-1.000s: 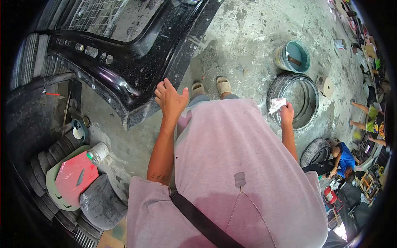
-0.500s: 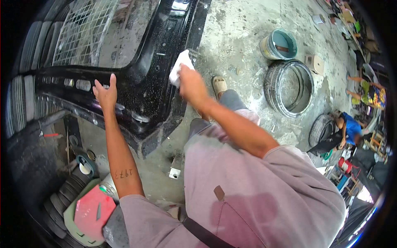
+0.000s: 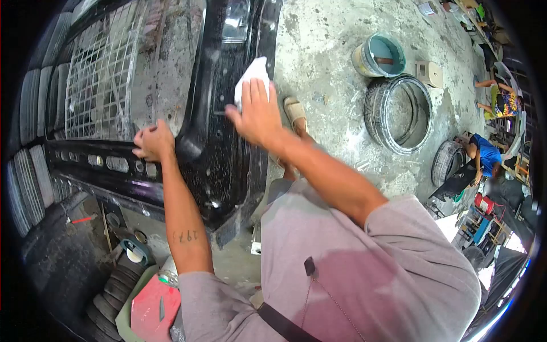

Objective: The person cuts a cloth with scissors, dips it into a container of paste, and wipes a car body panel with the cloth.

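Note:
A large black metal panel (image 3: 199,176) with a wide opening and a row of holes lies in front of me, speckled with pale spots. My right hand (image 3: 259,117) is spread flat over a white cloth (image 3: 250,80), pressing it on the panel's right-hand strip. On the inner edge of the opening rests my left hand (image 3: 155,141), its fingers curled over the rim.
Right of the panel stand a bucket (image 3: 379,56) of liquid, a tire (image 3: 399,115) and a beige box (image 3: 429,74). A person in blue (image 3: 487,157) crouches by another tire (image 3: 447,162). A red panel (image 3: 155,308) and stacked tires lie lower left.
My right hand came across from beside the floor tire with the cloth and is now on the panel. My left hand moved left and forward onto the opening's edge.

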`<state>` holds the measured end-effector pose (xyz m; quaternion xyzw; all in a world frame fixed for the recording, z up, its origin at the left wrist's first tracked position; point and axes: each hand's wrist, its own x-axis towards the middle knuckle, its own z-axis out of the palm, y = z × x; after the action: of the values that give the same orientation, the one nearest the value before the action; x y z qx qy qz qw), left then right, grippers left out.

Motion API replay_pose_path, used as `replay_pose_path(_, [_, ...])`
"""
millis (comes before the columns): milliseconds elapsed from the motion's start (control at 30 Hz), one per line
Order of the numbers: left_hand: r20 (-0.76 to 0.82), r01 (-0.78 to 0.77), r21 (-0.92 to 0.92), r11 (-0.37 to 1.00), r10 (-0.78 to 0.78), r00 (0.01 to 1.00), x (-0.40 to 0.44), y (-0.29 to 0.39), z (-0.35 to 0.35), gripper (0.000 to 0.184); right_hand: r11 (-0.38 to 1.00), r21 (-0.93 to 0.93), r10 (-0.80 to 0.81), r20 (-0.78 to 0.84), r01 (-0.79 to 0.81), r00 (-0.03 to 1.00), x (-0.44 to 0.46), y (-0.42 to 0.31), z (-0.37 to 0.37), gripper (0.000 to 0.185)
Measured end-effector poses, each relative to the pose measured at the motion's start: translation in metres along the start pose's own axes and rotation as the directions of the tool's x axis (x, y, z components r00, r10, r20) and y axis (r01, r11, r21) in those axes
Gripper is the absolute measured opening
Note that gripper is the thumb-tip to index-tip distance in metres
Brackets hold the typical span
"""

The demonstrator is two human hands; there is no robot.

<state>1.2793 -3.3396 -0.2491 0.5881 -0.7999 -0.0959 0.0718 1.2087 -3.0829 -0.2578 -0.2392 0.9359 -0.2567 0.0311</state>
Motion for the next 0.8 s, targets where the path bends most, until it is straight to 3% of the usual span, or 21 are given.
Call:
replay_pose_path(33, [-0.002, 0.018, 0.021, 1.000, -0.018, 1.000, 0.001, 0.004, 0.000, 0.032, 1.000, 0.019, -0.012, 0.104, 0.010, 0.994, -0.017, -0.004, -0.007, 0.082])
replay_pose_path(100, [-0.032, 0.000, 0.029, 1.000, 0.001, 0.999, 0.003, 0.003, 0.005, 0.031, 0.999, 0.023, -0.049, 0.139, 0.047, 0.989, -0.040, -0.008, -0.010, 0.086])
replay_pose_path(200, [-0.060, -0.064, 0.079, 0.995, 0.069, 0.996, 0.008, -0.009, 0.012, 0.030, 0.999, -0.008, -0.041, 0.151, 0.043, 0.988, 0.003, 0.013, -0.007, 0.088])
replay_pose_path(300, [-0.082, -0.093, 0.104, 0.990, 0.102, 0.991, 0.008, -0.007, 0.015, 0.028, 1.000, -0.004, 0.019, -0.028, -0.020, 0.999, 0.116, 0.054, 0.002, 0.085])
replay_pose_path(333, [-0.086, -0.099, 0.096, 0.990, 0.107, 0.991, 0.010, -0.010, 0.017, 0.028, 0.998, 0.004, 0.063, 0.097, -0.064, 0.993, 0.153, 0.060, -0.021, 0.083])
replay_pose_path(367, [-0.090, -0.106, 0.089, 0.990, 0.114, 0.989, 0.010, -0.011, 0.016, 0.028, 0.996, -0.093, -0.001, -0.071, -0.005, 0.997, 0.176, 0.076, -0.002, 0.081])
replay_pose_path(500, [-0.071, -0.111, 0.117, 0.987, 0.120, 0.990, 0.011, -0.010, 0.015, 0.026, 0.996, -0.066, -0.062, -0.088, 0.056, 0.994, 0.138, 0.067, 0.005, 0.086])
replay_pose_path(567, [-0.090, -0.116, 0.142, 0.983, 0.129, 0.987, 0.011, -0.009, 0.016, 0.026, 0.995, -0.011, -0.099, 0.083, 0.100, 0.992, 0.092, 0.055, -0.010, 0.092])
replay_pose_path(633, [-0.105, -0.112, 0.168, 0.979, 0.131, 0.986, 0.011, -0.010, 0.017, 0.025, 0.991, 0.039, -0.135, 0.129, 0.131, 0.982, 0.077, 0.056, -0.016, 0.090])
replay_pose_path(800, [-0.065, -0.091, 0.142, 0.986, 0.101, 0.993, 0.010, -0.006, 0.014, 0.024, 0.976, -0.173, -0.112, 0.135, 0.134, 0.985, 0.207, 0.115, -0.018, 0.074])
